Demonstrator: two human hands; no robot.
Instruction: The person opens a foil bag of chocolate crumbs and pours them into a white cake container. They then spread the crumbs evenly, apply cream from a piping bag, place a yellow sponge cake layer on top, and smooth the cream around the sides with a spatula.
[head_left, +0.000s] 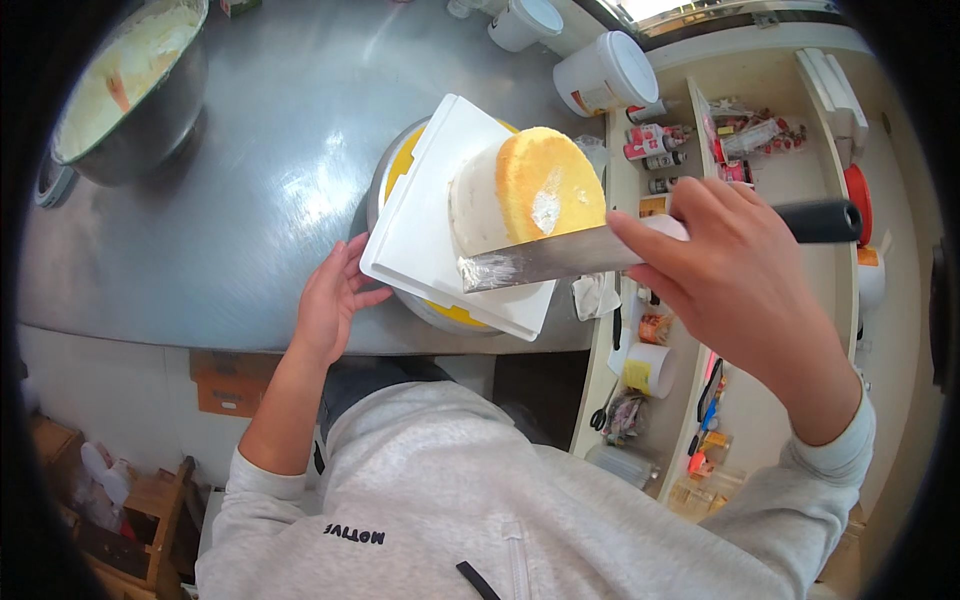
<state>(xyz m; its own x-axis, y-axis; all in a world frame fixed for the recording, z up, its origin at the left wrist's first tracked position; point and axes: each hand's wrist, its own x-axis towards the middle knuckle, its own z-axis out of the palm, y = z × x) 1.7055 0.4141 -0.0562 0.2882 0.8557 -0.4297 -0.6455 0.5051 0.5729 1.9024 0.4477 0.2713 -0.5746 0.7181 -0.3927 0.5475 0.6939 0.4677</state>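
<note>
A yellow sponge cake layer (555, 180), smeared with a little white cream on top, sits on a pale, cream-coloured layer (476, 202). Both stand on a white square cake board (420, 210), which rests on a round turntable (377, 187) with yellow showing around the board. My right hand (720, 277) grips a metal spatula (562, 256) with a black handle; its blade, cream at the tip, lies across the near side of the cake. My left hand (337, 292) is at the board's left corner, fingers apart, holding nothing.
A metal bowl of cream (180, 105) with a utensil in it stands at the upper left of the steel table (262, 225). White plastic tubs (600, 79) stand at the back right. Open shelving (750, 285) on the right holds bottles, scissors (598, 418) and packets.
</note>
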